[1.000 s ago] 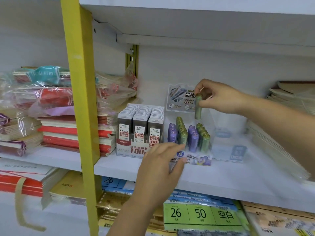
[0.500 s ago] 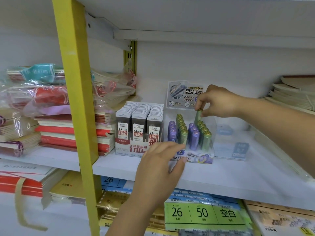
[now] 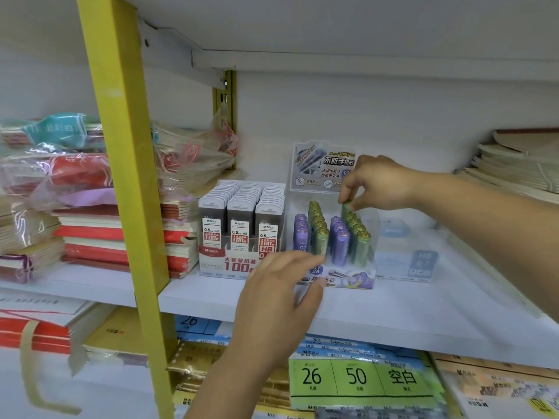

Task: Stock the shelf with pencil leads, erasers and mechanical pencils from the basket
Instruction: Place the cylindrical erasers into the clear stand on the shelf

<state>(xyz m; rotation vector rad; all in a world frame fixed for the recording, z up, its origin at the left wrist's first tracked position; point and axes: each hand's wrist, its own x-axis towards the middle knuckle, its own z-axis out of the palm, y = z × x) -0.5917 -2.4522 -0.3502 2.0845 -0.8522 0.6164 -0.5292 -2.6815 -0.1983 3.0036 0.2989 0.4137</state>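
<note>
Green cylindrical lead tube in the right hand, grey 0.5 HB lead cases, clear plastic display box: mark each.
Green cylindrical lead tube (image 3: pixel 345 210), head view, its exposed side.
Grey 0.5 HB lead cases (image 3: pixel 239 216), head view, middle row's front case.
Clear plastic display box (image 3: pixel 354 276), head view, printed front wall.

R grip (image 3: pixel 378 182) pinching, L grip (image 3: pixel 279 297) fingers straight

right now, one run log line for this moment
right hand pinches green tube, back of display box | left hand touches box front | tube not released
</note>
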